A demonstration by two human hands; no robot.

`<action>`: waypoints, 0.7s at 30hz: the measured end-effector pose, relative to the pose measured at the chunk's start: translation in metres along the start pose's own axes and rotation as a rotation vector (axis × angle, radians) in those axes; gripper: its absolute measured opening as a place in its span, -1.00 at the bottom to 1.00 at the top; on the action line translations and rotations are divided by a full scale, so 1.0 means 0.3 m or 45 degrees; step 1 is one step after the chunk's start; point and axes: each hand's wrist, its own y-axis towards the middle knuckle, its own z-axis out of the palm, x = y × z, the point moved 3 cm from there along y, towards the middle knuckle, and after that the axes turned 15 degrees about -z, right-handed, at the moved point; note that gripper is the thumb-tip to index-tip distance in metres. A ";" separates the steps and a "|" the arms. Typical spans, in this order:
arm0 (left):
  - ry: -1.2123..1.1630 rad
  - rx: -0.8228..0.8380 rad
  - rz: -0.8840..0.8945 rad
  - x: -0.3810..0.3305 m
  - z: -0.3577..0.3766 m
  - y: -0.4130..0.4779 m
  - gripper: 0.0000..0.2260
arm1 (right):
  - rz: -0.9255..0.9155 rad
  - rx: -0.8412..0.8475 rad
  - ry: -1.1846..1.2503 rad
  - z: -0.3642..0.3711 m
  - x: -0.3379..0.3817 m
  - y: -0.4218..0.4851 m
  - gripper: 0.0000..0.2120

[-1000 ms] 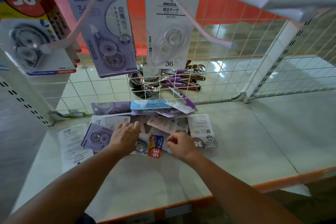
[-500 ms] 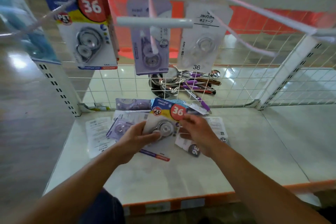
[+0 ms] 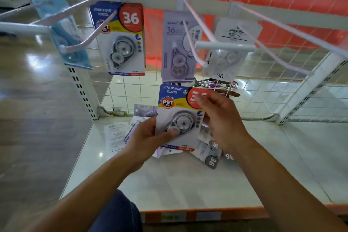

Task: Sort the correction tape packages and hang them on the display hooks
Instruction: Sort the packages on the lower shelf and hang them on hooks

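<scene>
Pinching one glossy rectangular blister card [image 3: 179, 108] upright, left grip [image 3: 146, 137] low, right grip [image 3: 222, 118] at its top.

Package [image 3: 178, 116] over pile [image 3: 211, 156] on shelf [image 3: 188, 184], below hung packages [image 3: 123, 43].

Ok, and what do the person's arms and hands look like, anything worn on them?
The left forearm and right forearm are bare to the frame edge, no sleeves in view. The left hand and right hand wear no gloves, and no watch, bracelet or ring shows. Dark blue fabric shows between the arms, likely trousers.
</scene>
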 end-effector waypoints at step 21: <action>0.100 -0.250 0.442 -0.202 -0.271 -0.299 -0.72 | -0.594 0.395 0.003 0.345 0.332 -0.043 -0.85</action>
